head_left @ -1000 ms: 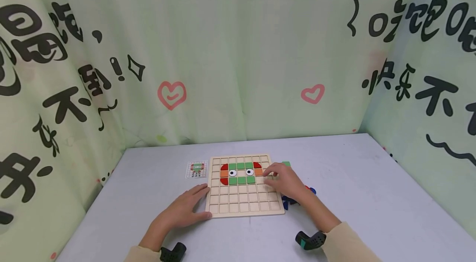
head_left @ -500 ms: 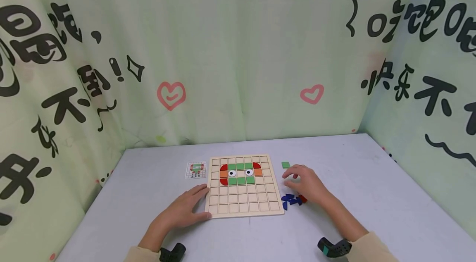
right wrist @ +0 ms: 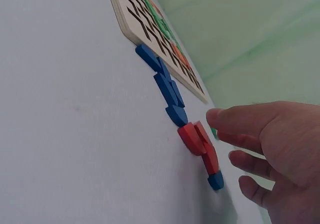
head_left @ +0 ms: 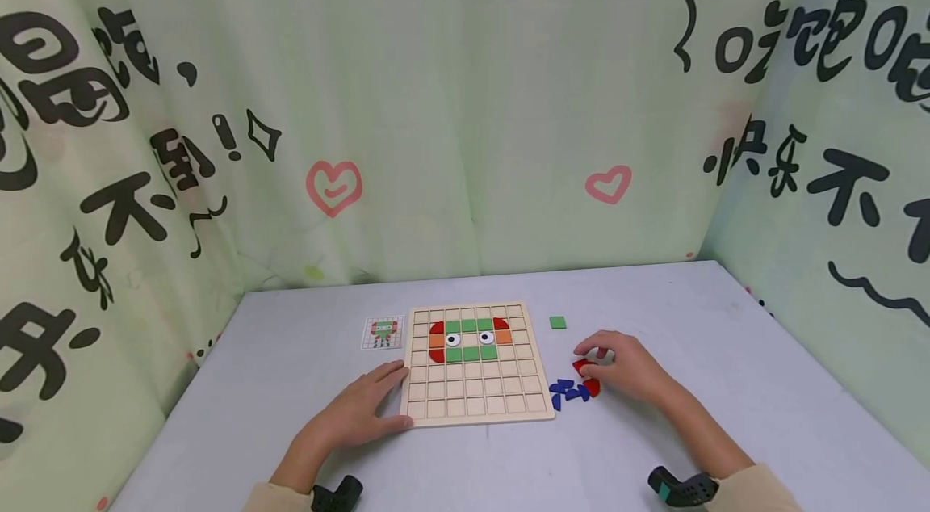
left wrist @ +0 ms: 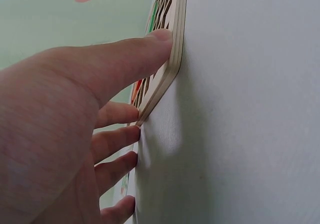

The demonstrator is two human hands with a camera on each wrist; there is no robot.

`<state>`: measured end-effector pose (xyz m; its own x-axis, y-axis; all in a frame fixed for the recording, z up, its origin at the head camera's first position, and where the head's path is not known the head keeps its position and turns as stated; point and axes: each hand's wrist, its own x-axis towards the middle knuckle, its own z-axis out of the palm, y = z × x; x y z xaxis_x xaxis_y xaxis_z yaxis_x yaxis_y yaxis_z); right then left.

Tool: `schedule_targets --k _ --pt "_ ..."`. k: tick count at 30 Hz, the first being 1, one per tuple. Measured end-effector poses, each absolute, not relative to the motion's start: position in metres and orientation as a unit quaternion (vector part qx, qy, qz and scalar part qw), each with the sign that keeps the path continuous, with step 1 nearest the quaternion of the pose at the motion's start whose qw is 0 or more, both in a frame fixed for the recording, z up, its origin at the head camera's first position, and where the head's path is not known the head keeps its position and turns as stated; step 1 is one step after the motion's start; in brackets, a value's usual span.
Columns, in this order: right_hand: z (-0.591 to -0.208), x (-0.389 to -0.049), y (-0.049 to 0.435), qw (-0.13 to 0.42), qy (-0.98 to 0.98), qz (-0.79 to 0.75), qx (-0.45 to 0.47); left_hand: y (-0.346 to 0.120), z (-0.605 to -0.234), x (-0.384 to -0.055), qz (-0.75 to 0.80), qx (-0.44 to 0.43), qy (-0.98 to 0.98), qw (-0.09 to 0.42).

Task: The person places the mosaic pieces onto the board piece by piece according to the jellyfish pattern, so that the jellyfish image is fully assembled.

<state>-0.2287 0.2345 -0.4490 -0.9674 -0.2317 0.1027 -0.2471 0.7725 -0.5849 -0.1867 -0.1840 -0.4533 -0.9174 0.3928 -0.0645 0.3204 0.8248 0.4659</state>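
Note:
A wooden grid board (head_left: pixel 465 388) lies on the table, its upper rows filled with green squares (head_left: pixel 471 325), red rounded pieces, orange squares and two eye tiles (head_left: pixel 454 340). My left hand (head_left: pixel 359 409) rests against the board's near-left corner, with the thumb (left wrist: pixel 160 38) on its rim and the other fingertips along its left side. To the right of the board, my right hand (head_left: pixel 630 371) hovers low over loose red pieces (right wrist: pixel 192 139). Its thumb and fingers are loosely bent, and nothing shows between them. One red piece (head_left: pixel 592 388) lies just below the thumb.
Several blue pieces (head_left: pixel 565 385) lie in a cluster near the board's lower right edge. A loose green square (head_left: pixel 558 322) sits off the upper right. Left of the board lies a small pattern card (head_left: pixel 382 332). A printed curtain (head_left: pixel 465 132) surrounds the table's back and sides.
My right hand has moved from beside the orange square on the board rightward and down to the loose red pieces, uncovering the blue pieces and green square. My left hand has stayed put.

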Motion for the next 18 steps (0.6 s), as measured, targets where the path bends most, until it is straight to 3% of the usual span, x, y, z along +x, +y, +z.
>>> schedule_targets --k 18 --pt "-0.456 -0.236 0.226 0.009 -0.941 0.307 0.14 -0.184 -0.455 -0.187 0.229 0.191 0.952 0.076"
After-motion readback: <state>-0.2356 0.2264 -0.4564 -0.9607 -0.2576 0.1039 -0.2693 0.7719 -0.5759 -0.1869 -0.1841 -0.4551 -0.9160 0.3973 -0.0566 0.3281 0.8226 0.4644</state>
